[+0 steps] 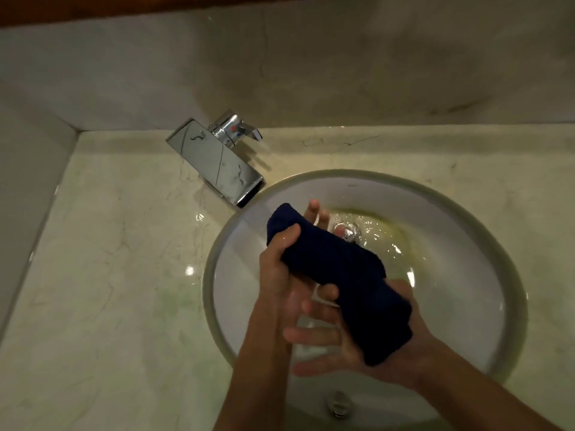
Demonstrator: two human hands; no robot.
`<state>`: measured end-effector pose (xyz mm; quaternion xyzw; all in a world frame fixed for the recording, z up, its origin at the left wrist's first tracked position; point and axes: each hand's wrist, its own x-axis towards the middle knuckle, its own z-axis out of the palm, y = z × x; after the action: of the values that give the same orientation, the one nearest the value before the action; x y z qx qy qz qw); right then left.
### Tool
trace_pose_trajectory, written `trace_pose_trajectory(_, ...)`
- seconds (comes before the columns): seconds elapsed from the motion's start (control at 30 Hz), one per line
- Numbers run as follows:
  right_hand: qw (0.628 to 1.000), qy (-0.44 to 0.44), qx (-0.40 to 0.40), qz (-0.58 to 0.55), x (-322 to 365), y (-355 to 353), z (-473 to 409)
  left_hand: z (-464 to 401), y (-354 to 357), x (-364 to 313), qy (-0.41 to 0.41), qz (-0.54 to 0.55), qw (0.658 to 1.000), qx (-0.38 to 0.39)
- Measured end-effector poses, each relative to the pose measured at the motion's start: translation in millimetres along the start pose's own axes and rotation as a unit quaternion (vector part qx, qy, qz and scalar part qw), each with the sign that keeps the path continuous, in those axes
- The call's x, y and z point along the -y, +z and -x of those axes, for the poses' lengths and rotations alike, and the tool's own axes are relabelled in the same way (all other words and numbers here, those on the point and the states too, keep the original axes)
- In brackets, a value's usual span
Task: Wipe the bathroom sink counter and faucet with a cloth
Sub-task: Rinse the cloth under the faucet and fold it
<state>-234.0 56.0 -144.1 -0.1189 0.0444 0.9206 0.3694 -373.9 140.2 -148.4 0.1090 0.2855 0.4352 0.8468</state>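
while i held the rolled dark cloth [336, 275] over the sink [466, 213], left hand [280, 275] fingers clamped its top, right hand [357, 343] fingers spread underneath; loose support risked dropping it into the water.

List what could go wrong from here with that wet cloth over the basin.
The dark blue cloth looks soaked; carried to the counter unwrung, it may drip. The right hand only cradles its end, so it could slip into the sink. The left hand has the firmer grip.

A pale, stained stone wall [342, 66] was seen at twelve o'clock, topped by a brown wooden strip [93, 9]; dim light was cast.
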Motion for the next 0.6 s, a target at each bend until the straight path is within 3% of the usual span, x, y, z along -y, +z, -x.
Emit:
trace_pose_trajectory(0.03,0.999,-0.018,0.039,0.003,-6,4,0,0,7,3,0.034,-0.003,0.998,0.045)
trace_pose_trajectory(0.1,0.997,-0.018,0.075,-0.003,-12,13,0,1,7,2,0.1,0.014,0.995,0.011)
trace_pose_trajectory(0.23,0.996,0.033,0.08,0.033,-10,27,5,-6,7,-5,0.003,0.134,0.987,0.089)
trace_pose_trajectory(0.3,0.996,0.056,0.03,0.061,-2,32,8,-10,13,-14,-0.011,0.048,0.998,0.039)
trace_pose_trajectory(0.37,0.966,0.081,-0.132,0.209,10,32,3,-17,21,-22,-0.055,-0.091,0.993,-0.053)
trace_pose_trajectory(0.4,0.912,0.097,-0.227,0.327,15,28,-4,-25,17,-22,-0.064,-0.197,0.973,-0.1)
trace_pose_trajectory(0.47,0.756,0.095,-0.37,0.531,23,11,-23,-43,7,-14,-0.053,-0.36,0.914,-0.181)
trace_pose_trajectory(0.53,0.617,0.072,-0.425,0.659,25,-11,-41,-62,-9,3,-0.035,-0.494,0.829,-0.258)
trace_pose_trajectory(0.6,0.479,0.087,-0.431,0.76,21,-31,-50,-75,-20,22,-0.046,-0.612,0.73,-0.3)
